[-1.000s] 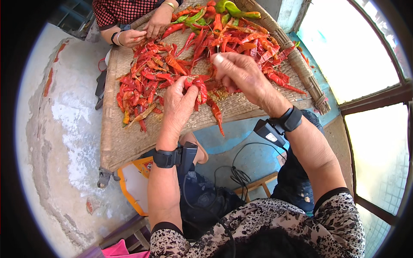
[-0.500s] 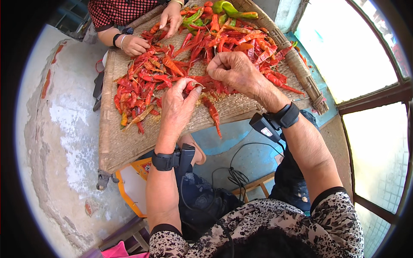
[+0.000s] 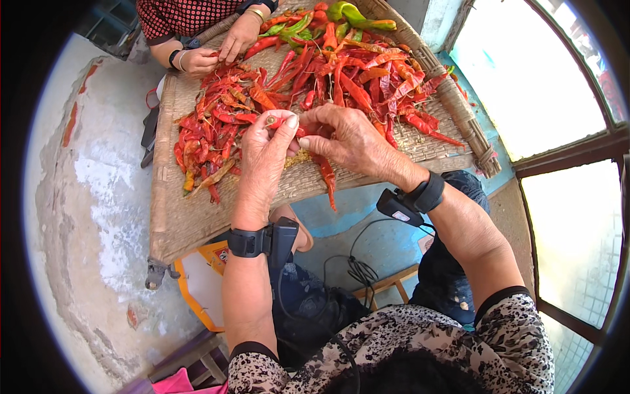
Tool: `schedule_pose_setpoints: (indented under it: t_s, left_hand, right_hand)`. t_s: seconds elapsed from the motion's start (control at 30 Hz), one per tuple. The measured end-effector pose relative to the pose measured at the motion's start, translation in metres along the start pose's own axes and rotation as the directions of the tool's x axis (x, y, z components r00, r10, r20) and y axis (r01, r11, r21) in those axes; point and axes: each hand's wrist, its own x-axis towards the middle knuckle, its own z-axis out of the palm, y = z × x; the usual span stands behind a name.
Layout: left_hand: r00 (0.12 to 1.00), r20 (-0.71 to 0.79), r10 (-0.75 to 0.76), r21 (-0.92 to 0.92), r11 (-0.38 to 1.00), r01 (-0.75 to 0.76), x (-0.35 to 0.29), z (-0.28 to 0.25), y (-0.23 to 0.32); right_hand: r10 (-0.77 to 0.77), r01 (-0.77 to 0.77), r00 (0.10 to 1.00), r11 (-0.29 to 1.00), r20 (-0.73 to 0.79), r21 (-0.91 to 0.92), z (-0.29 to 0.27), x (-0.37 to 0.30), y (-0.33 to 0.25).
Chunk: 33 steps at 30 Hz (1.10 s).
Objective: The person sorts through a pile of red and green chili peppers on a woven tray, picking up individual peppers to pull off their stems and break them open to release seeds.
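Surface: woven tray (image 3: 190,223) with a rolled rim; a heap of red chilies (image 3: 216,131) on its left, more red chilies (image 3: 387,82) to the right, green peppers (image 3: 351,13) at the far edge. Pale seeds (image 3: 296,159) lie near the front. Left hand (image 3: 264,148) pinches a red chili (image 3: 277,123) above the tray; right hand (image 3: 351,139) curls at its other end, grip unclear. A co-worker's hands (image 3: 237,39) meet over the far left corner. Room: flaking wall (image 3: 98,190) left, bright window (image 3: 538,79) right, bluish floor (image 3: 338,230) below.
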Motion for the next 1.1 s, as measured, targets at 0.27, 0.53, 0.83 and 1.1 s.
schedule_pose_setpoints:
  t_s: [0.27,0.53,0.83,1.1]
  left_hand:
    - [0.998,-0.039,0.048,0.231,0.972,-0.038,0.008,-0.002,-0.002]
    - [0.927,0.266,0.264,0.895,0.291,-0.339,0.017,0.016,-0.029]
    - [0.938,0.282,0.203,0.910,0.252,-0.329,0.025,0.019,-0.027]
    - [0.976,-0.082,0.202,0.432,0.889,-0.148,0.021,-0.008,-0.007]
  right_hand:
    - [0.267,-0.225,0.954,0.937,-0.132,0.269,-0.033,0.018,0.000]
    - [0.430,-0.389,0.902,0.845,-0.033,0.367,-0.042,0.009,-0.004]
    - [-0.019,0.114,0.984,0.834,0.179,-0.540,0.005,-0.034,-0.004]
    - [0.113,0.000,0.965,0.902,0.236,-0.432,-0.017,-0.021,-0.002]
